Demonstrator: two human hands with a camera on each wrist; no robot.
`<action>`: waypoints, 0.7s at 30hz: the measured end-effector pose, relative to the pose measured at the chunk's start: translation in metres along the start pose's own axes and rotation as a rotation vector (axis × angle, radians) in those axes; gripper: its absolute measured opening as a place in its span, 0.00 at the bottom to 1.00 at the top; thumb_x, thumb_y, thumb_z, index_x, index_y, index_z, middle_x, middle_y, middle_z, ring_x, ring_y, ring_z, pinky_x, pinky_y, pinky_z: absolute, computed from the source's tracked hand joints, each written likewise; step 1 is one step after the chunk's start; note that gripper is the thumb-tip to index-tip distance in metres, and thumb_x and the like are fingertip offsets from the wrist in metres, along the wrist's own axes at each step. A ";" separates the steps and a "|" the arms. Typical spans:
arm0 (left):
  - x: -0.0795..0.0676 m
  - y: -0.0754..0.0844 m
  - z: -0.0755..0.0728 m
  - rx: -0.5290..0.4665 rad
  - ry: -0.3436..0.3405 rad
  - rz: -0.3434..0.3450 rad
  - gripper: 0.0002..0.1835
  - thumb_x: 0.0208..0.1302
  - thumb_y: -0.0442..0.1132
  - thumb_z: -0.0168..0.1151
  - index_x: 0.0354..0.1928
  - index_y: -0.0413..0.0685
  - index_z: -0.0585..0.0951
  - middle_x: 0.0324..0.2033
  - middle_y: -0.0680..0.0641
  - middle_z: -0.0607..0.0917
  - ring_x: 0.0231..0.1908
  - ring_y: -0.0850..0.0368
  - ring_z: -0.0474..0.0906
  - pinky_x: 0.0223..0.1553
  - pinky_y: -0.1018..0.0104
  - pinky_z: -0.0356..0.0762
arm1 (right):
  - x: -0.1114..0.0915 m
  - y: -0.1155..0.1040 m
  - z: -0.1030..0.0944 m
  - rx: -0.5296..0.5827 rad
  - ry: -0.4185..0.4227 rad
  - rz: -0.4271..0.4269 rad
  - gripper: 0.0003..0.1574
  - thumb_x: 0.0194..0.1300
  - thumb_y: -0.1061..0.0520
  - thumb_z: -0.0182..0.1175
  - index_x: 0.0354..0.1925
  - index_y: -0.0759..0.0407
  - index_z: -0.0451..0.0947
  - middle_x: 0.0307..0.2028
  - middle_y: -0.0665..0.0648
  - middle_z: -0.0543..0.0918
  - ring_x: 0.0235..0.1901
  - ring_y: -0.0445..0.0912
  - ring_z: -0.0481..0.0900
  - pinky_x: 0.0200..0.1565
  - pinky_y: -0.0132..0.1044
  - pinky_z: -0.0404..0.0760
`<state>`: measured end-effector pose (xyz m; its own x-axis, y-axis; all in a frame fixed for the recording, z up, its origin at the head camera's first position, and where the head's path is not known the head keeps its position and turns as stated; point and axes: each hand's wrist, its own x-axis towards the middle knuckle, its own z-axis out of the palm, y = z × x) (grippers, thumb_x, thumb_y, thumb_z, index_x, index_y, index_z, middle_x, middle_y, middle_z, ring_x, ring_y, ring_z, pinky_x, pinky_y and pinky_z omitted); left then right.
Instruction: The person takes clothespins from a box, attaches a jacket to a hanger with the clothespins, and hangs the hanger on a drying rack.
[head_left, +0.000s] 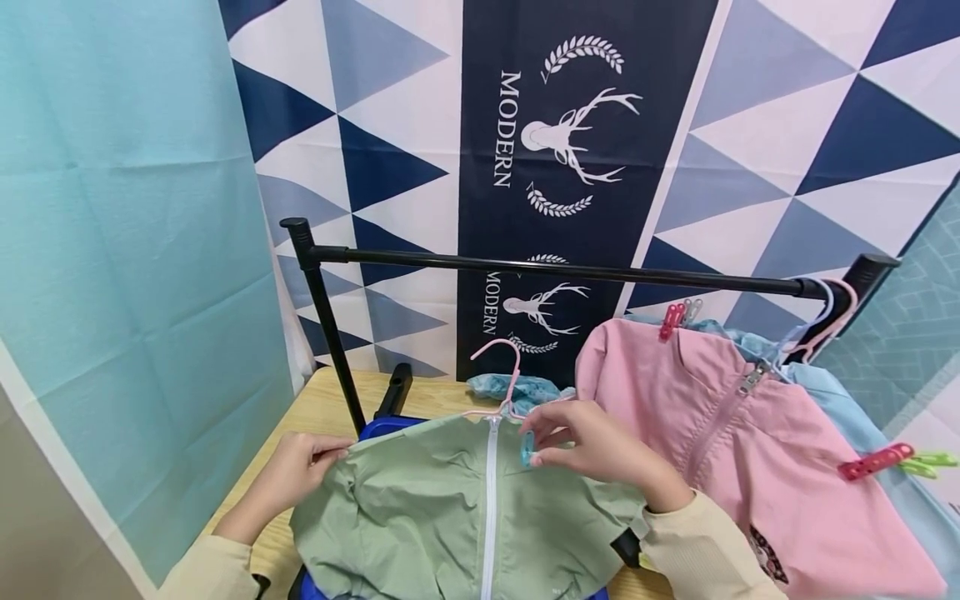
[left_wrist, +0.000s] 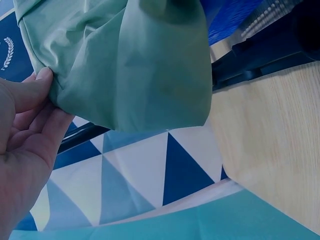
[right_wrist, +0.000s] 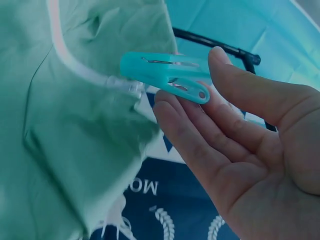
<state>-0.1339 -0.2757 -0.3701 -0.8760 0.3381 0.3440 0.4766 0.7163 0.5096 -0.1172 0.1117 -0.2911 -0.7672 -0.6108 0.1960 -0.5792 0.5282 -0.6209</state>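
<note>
A light green jacket (head_left: 420,500) with a white zipper (head_left: 491,508) is spread in front of me, and a pink hanger (head_left: 513,375) sticks out at its collar. At the jacket's left shoulder edge, my left hand (head_left: 300,467) pinches the fabric between thumb and fingers; the left wrist view shows this hand (left_wrist: 30,120) gripping the green cloth (left_wrist: 150,75). My right hand (head_left: 592,442) holds a translucent blue clothespin (head_left: 527,448) near the collar. In the right wrist view the clothespin (right_wrist: 160,70) lies between thumb and fingertips, its jaw end toward the jacket.
A black rack bar (head_left: 555,268) spans behind the jacket. To the right, a pink jacket (head_left: 720,417) hangs with red clothespins (head_left: 876,461) on it. Something blue (head_left: 386,427) lies under the green jacket on the wooden table (head_left: 322,400).
</note>
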 end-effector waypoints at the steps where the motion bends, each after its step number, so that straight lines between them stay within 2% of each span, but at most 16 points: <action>1: 0.000 0.000 0.000 0.004 0.001 0.002 0.11 0.58 0.26 0.63 0.42 0.37 0.87 0.38 0.39 0.89 0.37 0.47 0.87 0.31 0.73 0.81 | 0.003 -0.001 0.002 0.011 -0.002 -0.002 0.16 0.57 0.61 0.68 0.43 0.64 0.79 0.36 0.57 0.86 0.38 0.45 0.85 0.45 0.31 0.84; 8: 0.003 0.001 0.001 0.009 0.007 0.016 0.10 0.58 0.26 0.63 0.41 0.38 0.87 0.37 0.40 0.89 0.36 0.49 0.87 0.30 0.74 0.80 | 0.026 -0.007 0.018 0.096 0.013 -0.030 0.19 0.57 0.62 0.68 0.47 0.68 0.79 0.38 0.60 0.86 0.40 0.47 0.85 0.46 0.30 0.84; 16: 0.002 0.002 0.001 0.003 0.006 -0.009 0.11 0.58 0.26 0.63 0.42 0.38 0.87 0.38 0.40 0.89 0.38 0.47 0.87 0.33 0.70 0.82 | 0.055 -0.021 0.036 0.166 0.037 -0.067 0.22 0.58 0.61 0.68 0.51 0.66 0.79 0.44 0.62 0.85 0.43 0.49 0.86 0.47 0.31 0.83; 21: 0.004 0.003 0.000 0.010 0.014 0.008 0.11 0.58 0.25 0.63 0.42 0.38 0.87 0.38 0.40 0.89 0.38 0.47 0.87 0.33 0.70 0.83 | 0.072 -0.031 0.043 0.187 0.069 -0.078 0.21 0.58 0.62 0.67 0.51 0.65 0.79 0.46 0.62 0.85 0.45 0.50 0.85 0.49 0.31 0.83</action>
<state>-0.1356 -0.2721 -0.3673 -0.8710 0.3354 0.3591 0.4829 0.7195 0.4992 -0.1427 0.0259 -0.2907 -0.7428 -0.6005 0.2961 -0.5810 0.3583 -0.7308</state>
